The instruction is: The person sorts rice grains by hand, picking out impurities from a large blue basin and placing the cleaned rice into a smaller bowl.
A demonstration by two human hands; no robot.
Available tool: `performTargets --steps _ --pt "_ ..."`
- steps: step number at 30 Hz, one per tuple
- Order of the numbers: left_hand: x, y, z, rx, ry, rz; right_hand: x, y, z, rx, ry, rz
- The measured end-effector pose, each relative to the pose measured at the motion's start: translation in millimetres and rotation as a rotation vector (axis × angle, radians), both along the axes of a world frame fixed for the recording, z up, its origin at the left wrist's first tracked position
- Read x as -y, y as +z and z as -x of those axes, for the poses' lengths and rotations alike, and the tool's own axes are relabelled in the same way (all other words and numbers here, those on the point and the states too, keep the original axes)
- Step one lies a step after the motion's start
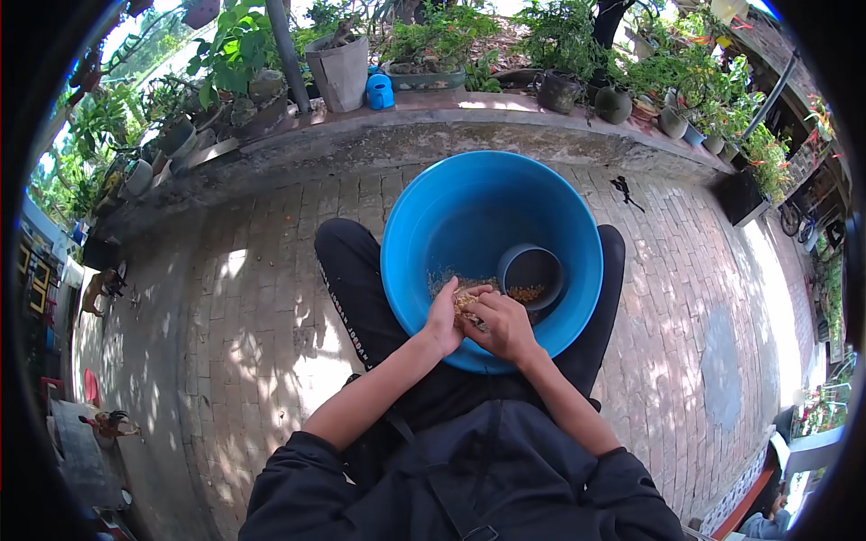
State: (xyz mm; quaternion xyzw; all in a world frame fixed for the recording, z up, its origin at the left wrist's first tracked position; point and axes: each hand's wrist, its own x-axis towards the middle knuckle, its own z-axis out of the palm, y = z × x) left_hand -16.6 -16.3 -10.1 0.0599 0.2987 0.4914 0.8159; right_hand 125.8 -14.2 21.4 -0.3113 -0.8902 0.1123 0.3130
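Observation:
A large blue plastic tub (487,162) stands between my knees. Over its near side, my left hand (443,317) is cupped around a handful of yellowish-tan kernels mixed with dry bits (465,302). My right hand (502,325) lies against it from the right, fingers curled onto the same handful. Part of the handful is hidden under those fingers. Inside the tub, right of my hands, sits a small grey-blue round container (552,290) with yellow kernels (525,293) at its bottom. Loose chaff (440,279) is scattered on the tub floor beyond my left hand.
Brick paving (262,316) surrounds me. A low concrete ledge (361,146) curves across the far side, bearing potted plants (613,104) and a blue watering can (380,91). A rooster (109,423) stands at left. A black object (622,190) lies right of the tub.

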Motion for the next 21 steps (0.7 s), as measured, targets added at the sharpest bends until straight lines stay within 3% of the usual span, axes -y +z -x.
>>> performTargets --steps 21 --pt "-2.9 -6.3 -0.3 -0.010 -0.027 -0.021 -3.0 -8.9 -2.2 -0.055 0.030 0.043"
